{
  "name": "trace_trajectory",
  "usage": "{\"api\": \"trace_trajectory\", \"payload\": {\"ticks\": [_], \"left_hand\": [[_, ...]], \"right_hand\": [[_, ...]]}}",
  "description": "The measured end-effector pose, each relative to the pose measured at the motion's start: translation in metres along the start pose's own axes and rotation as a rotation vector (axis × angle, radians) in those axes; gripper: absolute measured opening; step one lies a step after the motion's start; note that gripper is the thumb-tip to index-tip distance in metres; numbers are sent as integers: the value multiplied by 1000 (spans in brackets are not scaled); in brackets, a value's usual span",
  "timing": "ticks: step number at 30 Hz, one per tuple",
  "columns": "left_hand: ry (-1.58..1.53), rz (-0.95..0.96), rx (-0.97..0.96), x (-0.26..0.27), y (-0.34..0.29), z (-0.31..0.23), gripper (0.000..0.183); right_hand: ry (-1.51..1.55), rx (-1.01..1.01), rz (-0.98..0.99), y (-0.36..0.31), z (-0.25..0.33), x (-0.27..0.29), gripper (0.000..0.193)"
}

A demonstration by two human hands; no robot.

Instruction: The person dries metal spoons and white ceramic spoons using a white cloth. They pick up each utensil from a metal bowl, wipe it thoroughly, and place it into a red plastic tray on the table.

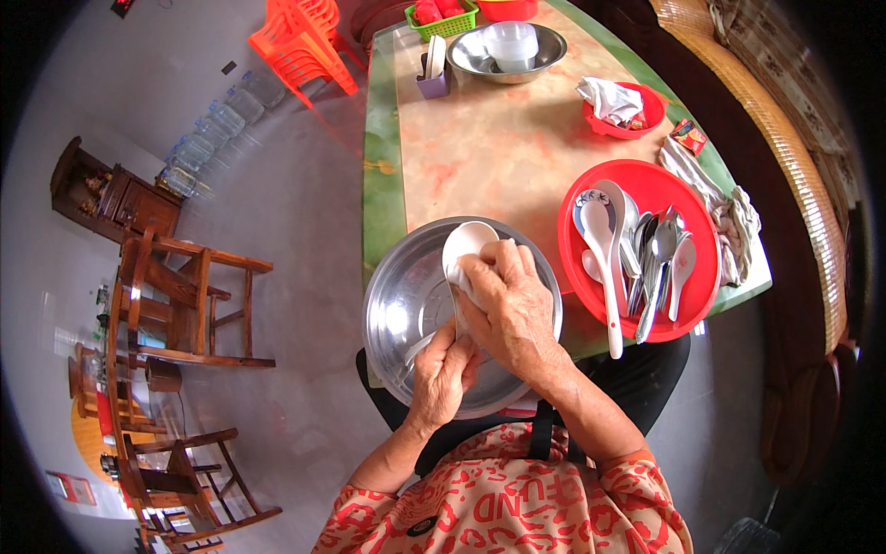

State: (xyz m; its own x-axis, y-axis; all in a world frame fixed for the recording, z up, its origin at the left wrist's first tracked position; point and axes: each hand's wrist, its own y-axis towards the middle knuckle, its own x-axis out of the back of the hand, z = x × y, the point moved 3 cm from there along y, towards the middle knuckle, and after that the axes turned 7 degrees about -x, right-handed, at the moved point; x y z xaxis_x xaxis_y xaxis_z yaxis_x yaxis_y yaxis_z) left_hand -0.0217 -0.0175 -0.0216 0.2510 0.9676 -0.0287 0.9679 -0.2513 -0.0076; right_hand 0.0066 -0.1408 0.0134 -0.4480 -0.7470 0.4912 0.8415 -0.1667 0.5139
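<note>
A white soup ladle (469, 242) is held over a large stainless steel basin (392, 268), its round bowl pointing away from me. My left hand (438, 377) is closed round the lower part of its handle. My right hand (510, 309) is closed over the upper handle, just below the bowl, with a bit of white cloth (461, 279) showing beneath its fingers. Inside the basin, partly hidden by my left hand, lies a white utensil (417, 349). To the right, a red plastic basin (574, 198) holds white ladles (600, 231) and several metal spoons (663, 242).
Farther along the marble-patterned table (489, 138) stand a steel bowl (471, 57) with clear plastic containers, a purple holder (432, 87), a green basket (452, 25) and a small red basket (652, 106). A crumpled cloth (734, 231) lies at the right edge, beside a wooden bench (794, 120).
</note>
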Motion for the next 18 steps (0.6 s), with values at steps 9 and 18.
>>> {"api": "trace_trajectory", "payload": {"ticks": [9,18], "left_hand": [[3,12,69,6,0,3,24],[-135,11,60,13,4,1,32]], "right_hand": [[201,44,176,-26,-4,4,25],[427,-160,-49,-20,-22,35,31]]}}
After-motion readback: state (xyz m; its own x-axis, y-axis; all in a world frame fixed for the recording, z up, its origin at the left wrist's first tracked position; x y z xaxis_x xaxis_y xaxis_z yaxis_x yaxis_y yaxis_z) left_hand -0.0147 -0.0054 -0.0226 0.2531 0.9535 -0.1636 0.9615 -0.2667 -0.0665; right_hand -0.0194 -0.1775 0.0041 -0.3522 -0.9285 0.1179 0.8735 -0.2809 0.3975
